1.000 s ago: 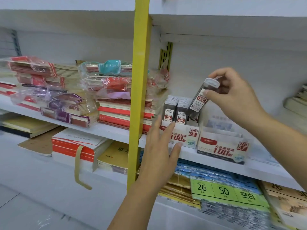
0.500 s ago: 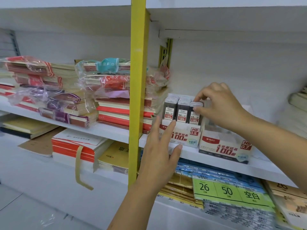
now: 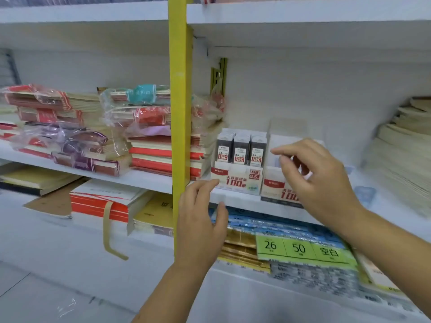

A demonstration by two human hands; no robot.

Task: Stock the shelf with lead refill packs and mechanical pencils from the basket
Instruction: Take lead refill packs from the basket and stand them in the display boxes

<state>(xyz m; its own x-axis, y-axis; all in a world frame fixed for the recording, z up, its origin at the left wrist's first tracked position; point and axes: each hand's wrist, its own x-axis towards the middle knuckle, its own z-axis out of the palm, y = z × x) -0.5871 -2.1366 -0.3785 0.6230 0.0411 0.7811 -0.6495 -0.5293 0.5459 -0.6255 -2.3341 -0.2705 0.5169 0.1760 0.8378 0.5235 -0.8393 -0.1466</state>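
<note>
Three dark lead refill packs with white caps stand side by side in a white display box marked HB 0.5 on the middle shelf. Right beside it stands a second white display box, partly hidden by my right hand. That hand hovers in front of the second box with loosely curled fingers and holds nothing. My left hand is raised below the HB 0.5 box, fingers relaxed, its fingertips near the box's lower left corner. No basket and no pencils are in view.
A yellow upright post divides the shelving just left of the boxes. Stacks of wrapped notebooks fill the shelf to the left, and pale booklets pile up at the right. Below lie blue packs and a green label strip.
My right hand set the third refill pack into the HB 0.5 box, let go, and drew back to the right and down. My left hand stayed by the box front.
</note>
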